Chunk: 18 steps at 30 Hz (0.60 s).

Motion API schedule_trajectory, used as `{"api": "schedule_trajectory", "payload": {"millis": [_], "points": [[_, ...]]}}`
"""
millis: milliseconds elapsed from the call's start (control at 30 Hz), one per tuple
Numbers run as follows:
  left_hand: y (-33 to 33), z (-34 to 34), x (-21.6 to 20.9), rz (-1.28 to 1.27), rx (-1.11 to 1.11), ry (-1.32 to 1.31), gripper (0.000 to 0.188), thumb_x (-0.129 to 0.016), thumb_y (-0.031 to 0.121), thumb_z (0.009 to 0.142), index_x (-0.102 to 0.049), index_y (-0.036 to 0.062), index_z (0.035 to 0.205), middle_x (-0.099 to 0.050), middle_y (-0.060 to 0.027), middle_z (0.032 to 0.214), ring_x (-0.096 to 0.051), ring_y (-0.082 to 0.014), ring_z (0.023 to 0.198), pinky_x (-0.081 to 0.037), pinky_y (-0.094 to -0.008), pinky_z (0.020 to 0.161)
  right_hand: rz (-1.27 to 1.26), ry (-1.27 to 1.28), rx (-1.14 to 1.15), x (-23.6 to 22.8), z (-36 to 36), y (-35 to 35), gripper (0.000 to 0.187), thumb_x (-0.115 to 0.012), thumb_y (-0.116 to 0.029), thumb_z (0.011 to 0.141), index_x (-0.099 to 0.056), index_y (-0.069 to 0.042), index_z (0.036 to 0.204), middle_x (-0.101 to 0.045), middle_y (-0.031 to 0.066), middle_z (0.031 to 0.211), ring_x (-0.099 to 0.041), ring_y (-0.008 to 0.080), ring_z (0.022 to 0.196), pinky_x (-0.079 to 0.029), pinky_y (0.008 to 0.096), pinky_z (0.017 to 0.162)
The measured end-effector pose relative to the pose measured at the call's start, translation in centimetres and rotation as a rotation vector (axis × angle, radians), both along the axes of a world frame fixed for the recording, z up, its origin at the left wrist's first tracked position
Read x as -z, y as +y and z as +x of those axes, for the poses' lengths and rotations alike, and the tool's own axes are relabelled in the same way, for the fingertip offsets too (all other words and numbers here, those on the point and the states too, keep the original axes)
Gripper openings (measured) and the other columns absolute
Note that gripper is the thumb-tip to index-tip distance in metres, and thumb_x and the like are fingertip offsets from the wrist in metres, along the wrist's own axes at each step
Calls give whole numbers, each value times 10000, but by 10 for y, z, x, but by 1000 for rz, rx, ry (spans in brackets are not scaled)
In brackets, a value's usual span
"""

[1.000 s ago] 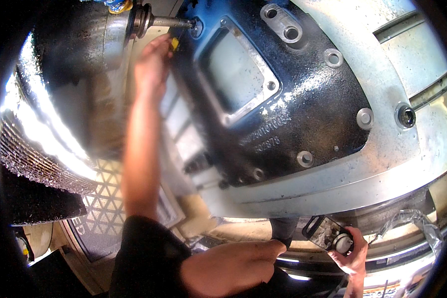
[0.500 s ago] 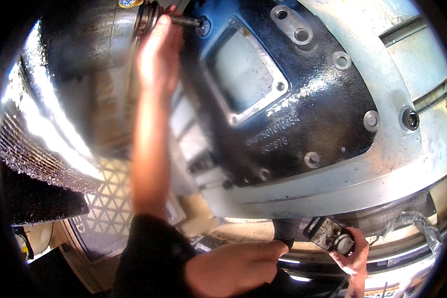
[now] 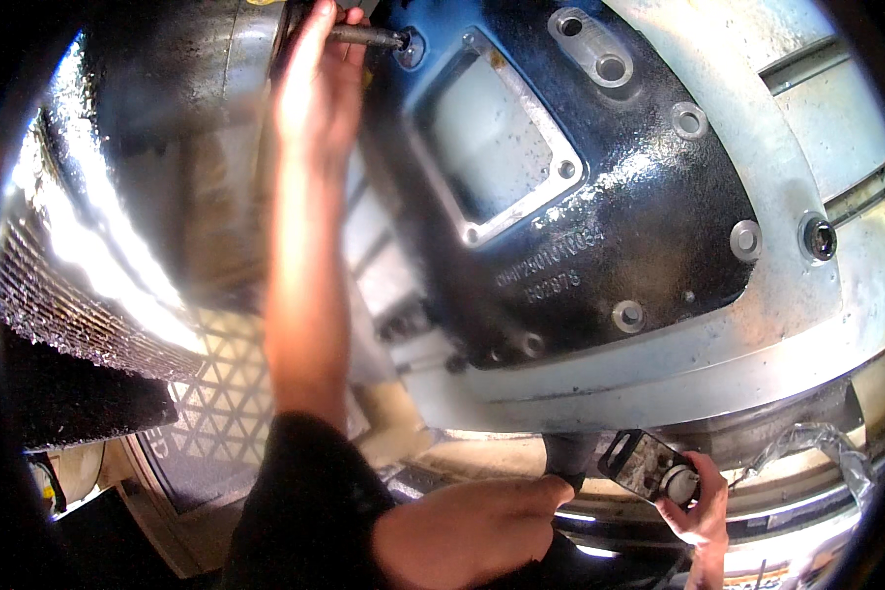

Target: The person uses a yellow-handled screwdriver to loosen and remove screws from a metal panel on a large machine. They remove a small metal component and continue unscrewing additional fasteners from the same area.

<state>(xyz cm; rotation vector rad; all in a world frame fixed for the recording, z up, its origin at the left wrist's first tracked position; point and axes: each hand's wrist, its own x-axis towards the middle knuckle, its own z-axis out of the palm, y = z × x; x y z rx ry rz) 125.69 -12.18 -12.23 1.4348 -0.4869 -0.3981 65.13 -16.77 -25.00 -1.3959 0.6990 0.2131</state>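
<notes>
Machine interior, metal all round, harsh glare at left. Glossy black metal casting (image 3: 639,226) lies against a pale grey metal table (image 3: 600,390). Slim dark metal shaft (image 3: 366,35) meets the casting near its upper left corner. Left hand (image 3: 318,93) is at that shaft, thumb apart from fingers; gripping or just touching, can't tell. Right hand (image 3: 701,513) curls its fingers round a knobbed, black-framed control box (image 3: 647,466). Step reads as handwork at the shaft; any shaft movement calls for clear left fingers. Left fingertips blurred; shaft's far end hidden.
</notes>
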Motion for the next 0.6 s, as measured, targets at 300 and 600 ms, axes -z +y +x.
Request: {"api": "schedule_trajectory", "payload": {"millis": [300,600], "points": [[-7,-4,-6,-5,-51,-26,169,-722,146,924,-657,44,1042,-688,-86,1012,-670,-195,917,-526,-385,958,7,-43,-12,-1,0,3,840,-885,-546,668,-579,72,1146,-654,170,939,-656,267,829,-525,379,746],[-6,-4,-6,-17,-3,-8,135,-720,137,925,-668,41,1004,-690,-90,963,-672,-201,915,-532,-390,960,28,-16,11,-4,3,1,743,-888,-484,674,-620,55,1111,-675,173,957,-687,287,851,-541,378,769]]}}
